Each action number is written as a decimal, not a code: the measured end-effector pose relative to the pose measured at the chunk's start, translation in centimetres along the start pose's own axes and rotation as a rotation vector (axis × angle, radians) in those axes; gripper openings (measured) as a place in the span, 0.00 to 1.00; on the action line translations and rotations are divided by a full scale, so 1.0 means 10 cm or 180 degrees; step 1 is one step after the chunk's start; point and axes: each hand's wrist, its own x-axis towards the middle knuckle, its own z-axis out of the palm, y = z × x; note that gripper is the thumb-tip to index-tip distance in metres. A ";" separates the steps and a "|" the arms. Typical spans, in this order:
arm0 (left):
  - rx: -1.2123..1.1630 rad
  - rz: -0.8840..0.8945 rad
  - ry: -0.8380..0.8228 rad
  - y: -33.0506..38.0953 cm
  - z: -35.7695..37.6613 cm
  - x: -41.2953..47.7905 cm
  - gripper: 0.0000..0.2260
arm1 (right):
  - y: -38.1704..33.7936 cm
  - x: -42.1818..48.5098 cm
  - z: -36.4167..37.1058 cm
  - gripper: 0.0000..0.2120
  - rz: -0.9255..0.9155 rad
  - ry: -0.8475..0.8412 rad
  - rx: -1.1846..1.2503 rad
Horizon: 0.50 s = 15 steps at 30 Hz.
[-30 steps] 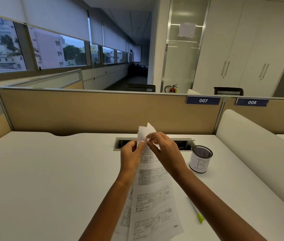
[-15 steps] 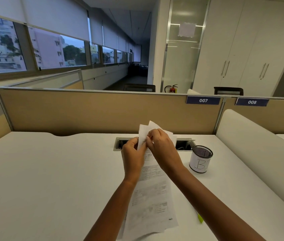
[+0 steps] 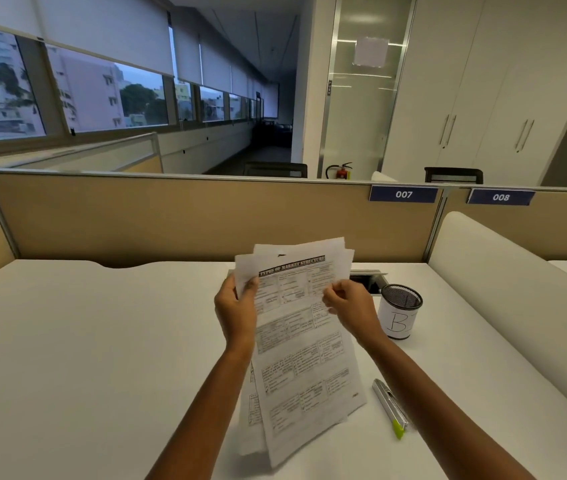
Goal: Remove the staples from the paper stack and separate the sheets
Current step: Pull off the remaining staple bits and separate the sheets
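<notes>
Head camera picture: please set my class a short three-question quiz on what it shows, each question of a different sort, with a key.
1. True or false: the left hand grips the paper stack.
2. Where is the green-tipped tool? A: in the cup. B: on the desk, right of the papers. C: in the left hand.
3. Fill in: the cup's label bears the letter ___.

Key: 1 true; 2 B; 3 B.
</notes>
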 end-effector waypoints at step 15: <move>0.0064 -0.0472 0.0157 -0.59 0.04 0.43 0.08 | 1.34 0.70 -0.64 0.19 0.1398 0.1282 -0.0096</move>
